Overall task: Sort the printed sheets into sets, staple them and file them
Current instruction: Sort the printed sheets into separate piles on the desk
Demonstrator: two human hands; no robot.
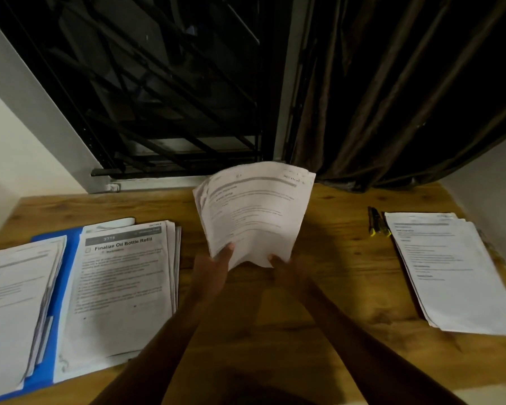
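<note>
Well left of the hands, two piles of sheets [120,287] lie on an open blue folder [70,238], so filing looks begun. The left hand [214,267] and right hand [287,267] each pinch the bottom edge of a fanned bundle [254,214] held upright, apparently still being sorted. To their right lie a black-and-yellow tool [377,222], possibly the stapler, and another stack [450,267], so stapling seems left to do.
</note>
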